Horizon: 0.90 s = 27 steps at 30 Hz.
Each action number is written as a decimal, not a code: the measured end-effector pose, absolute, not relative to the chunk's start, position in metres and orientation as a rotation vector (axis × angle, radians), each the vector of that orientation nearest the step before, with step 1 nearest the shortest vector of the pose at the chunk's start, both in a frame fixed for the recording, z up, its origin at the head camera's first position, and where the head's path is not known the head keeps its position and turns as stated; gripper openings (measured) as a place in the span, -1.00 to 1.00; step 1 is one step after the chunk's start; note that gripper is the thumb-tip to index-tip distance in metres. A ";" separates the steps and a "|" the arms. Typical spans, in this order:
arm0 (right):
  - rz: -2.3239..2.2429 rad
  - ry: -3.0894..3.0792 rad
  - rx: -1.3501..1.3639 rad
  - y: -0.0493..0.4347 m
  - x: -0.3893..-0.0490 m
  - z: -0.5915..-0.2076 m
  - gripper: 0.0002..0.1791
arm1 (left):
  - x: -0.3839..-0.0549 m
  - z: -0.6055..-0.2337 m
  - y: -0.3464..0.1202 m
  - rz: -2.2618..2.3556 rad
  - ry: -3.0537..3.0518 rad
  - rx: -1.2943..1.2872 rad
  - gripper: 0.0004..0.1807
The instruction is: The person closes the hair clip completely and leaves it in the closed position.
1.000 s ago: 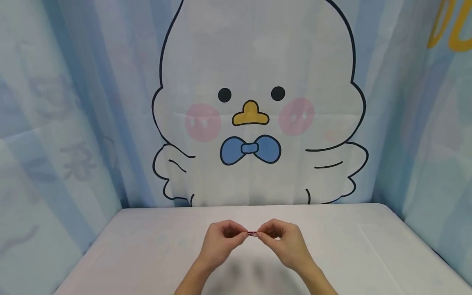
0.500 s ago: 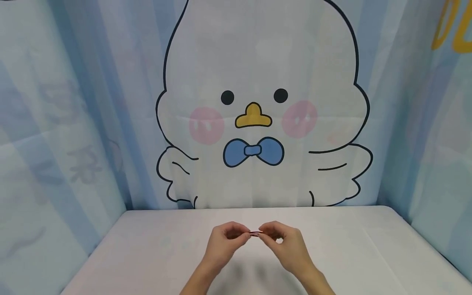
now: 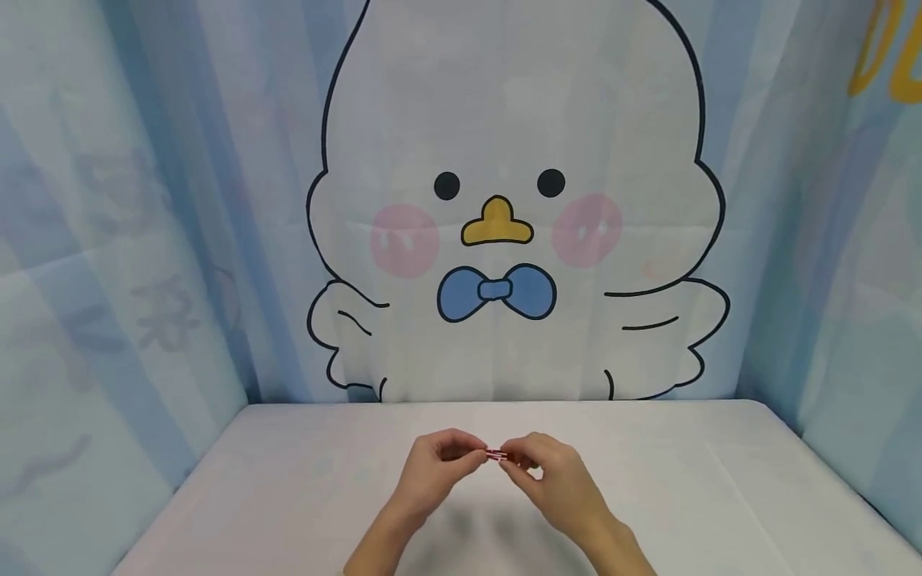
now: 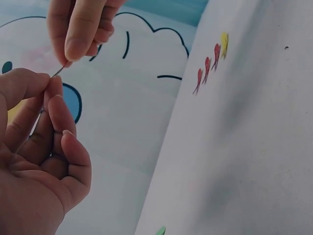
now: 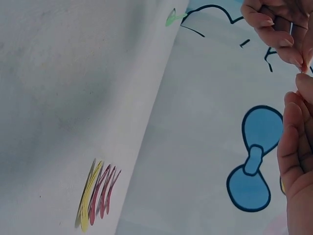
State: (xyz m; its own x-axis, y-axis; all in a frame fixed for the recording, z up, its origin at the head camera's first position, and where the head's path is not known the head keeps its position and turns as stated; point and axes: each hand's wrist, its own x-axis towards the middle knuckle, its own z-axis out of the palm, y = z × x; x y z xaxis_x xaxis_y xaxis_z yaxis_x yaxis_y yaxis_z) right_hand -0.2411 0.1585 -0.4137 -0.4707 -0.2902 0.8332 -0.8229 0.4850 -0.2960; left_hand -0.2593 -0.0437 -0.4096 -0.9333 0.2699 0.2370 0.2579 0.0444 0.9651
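Observation:
A small red snap hair clip is held up over the white table between both hands. My left hand pinches its left end between thumb and forefinger. The fingertips of my right hand are at the other end, thumb below and forefinger above. In the left wrist view the hair clip shows edge-on as a thin sliver, with the right hand above it and the left hand below. Fingertips hide most of it in the right wrist view.
On the white table, a yellow hair clip lies in a row with three red hair clips. A green hair clip lies apart from them. Behind stands a curtain printed with a cartoon bird.
The hands stay together over the table. The right fingers have shifted on the clip's right end, and the thumb has dropped slightly, so more of the clip shows.

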 end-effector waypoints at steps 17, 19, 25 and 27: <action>0.919 -2.087 0.778 0.186 -0.252 -0.413 -0.69 | -0.274 -0.405 -0.066 2.002 2.369 0.574 -0.72; 0.915 -2.114 0.744 0.189 -0.254 -0.414 -0.70 | -0.277 -0.404 -0.072 2.018 2.380 0.560 -0.72; 0.945 -2.247 0.615 0.193 -0.258 -0.418 -0.73 | -0.280 -0.404 -0.087 2.028 2.404 0.524 -0.72; 0.957 -2.281 0.590 0.194 -0.259 -0.419 -0.73 | -0.281 -0.405 -0.091 2.010 2.425 0.516 -0.72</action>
